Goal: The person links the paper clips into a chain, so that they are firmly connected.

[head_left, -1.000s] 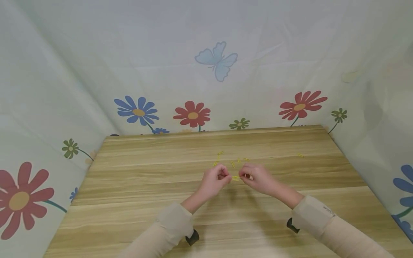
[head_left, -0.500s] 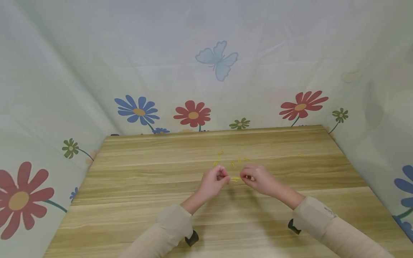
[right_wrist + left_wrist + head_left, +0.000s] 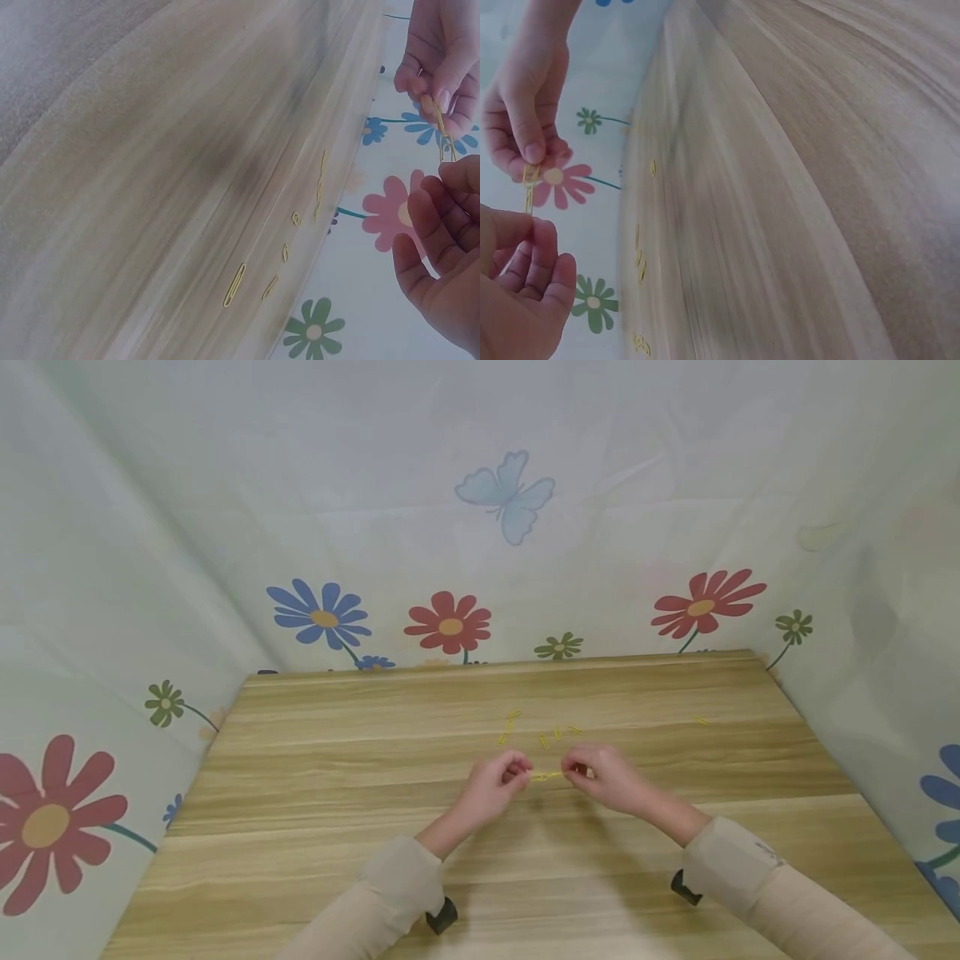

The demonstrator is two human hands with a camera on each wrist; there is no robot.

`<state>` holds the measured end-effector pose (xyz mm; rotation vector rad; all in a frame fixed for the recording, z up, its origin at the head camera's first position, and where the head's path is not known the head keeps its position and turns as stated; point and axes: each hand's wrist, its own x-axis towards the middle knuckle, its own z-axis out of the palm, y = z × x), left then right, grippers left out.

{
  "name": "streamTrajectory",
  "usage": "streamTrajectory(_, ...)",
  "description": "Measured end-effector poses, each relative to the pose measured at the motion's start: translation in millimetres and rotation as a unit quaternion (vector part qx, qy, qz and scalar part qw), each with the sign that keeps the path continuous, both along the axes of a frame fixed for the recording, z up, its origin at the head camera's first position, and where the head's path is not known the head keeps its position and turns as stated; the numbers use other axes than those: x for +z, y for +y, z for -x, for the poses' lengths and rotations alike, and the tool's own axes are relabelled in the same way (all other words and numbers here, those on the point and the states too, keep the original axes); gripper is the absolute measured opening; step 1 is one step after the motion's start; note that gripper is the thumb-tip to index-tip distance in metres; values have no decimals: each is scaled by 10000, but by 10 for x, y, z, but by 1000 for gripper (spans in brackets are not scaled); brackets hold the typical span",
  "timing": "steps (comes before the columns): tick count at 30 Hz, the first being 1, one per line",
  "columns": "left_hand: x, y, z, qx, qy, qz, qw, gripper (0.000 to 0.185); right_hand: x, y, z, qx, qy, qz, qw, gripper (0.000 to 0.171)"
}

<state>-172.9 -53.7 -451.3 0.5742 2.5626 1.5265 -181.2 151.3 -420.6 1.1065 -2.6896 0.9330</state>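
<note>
My left hand (image 3: 491, 787) pinches a yellow paper clip (image 3: 439, 116) between thumb and forefinger. Opposite it, my right hand (image 3: 609, 778) pinches another yellow paper clip (image 3: 531, 173) the same way. Both clips stretch in a line across the gap between the hands, their inner ends overlapping as if hooked together. The held ends are hidden by the fingertips. In both wrist views the pair is held up above the wooden table (image 3: 315, 827).
Beyond the hands lies a linked string of yellow paper clips (image 3: 321, 187). Several loose clips (image 3: 543, 742) lie to its right, and one clip (image 3: 702, 721) sits farther off at the right. Flower-printed cloth (image 3: 600, 577) encloses the table's back and sides.
My hands have drawn slightly apart, the left moving a little leftward. The two held clips, which lay overlapped side by side, now extend nearly end to end. The clips on the table stay put.
</note>
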Motion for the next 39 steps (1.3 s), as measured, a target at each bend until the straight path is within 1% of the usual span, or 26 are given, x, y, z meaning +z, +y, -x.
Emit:
streamTrajectory(3, -5, -7, -12, -218, -27, 272, 9994, 18, 5, -5, -5, -9, -56, 76, 10000, 7)
streamTrajectory(7, -15, -14, -20, -421, 70, 437, 9981, 20, -12, -14, -4, 0, -101, 215, 9997, 6)
streamTrajectory(10, -31, -18, -21, -499, 302, 578, 9966, 20, -19, -24, -6, -39, -234, 311, 9992, 4)
streamTrajectory(13, -42, -20, -26, -543, 510, 714, 9947, 21, -14, -39, -11, -103, -474, 364, 9982, 4)
streamTrajectory(15, -42, -20, -32, -559, 587, 826, 9933, 21, -15, -48, -15, -126, -593, 382, 9974, 4)
streamTrajectory(20, -51, -14, -40, -732, 547, 976, 9910, 22, -16, -75, -13, -123, -718, 390, 9966, 5)
streamTrajectory(23, -58, -14, -46, -830, 441, 991, 9906, 25, -13, -89, -12, -132, -750, 377, 9964, 5)
streamTrajectory(27, -47, -4, -55, -856, 366, 1015, 9905, 32, -16, -100, -14, -76, -868, 411, 9953, 5)
streamTrajectory(30, -38, 12, -61, -827, 374, 994, 9909, 33, -27, -112, -18, 2, -1025, 492, 9935, 5)
streamTrajectory(33, -32, 24, -71, -780, 459, 930, 9915, 30, -54, -121, -20, 72, -1183, 585, 9912, 4)
streamTrajectory(39, -71, 19, -79, -685, 662, 798, 9922, 20, -131, -123, -26, 16, -1413, 663, 9877, 4)
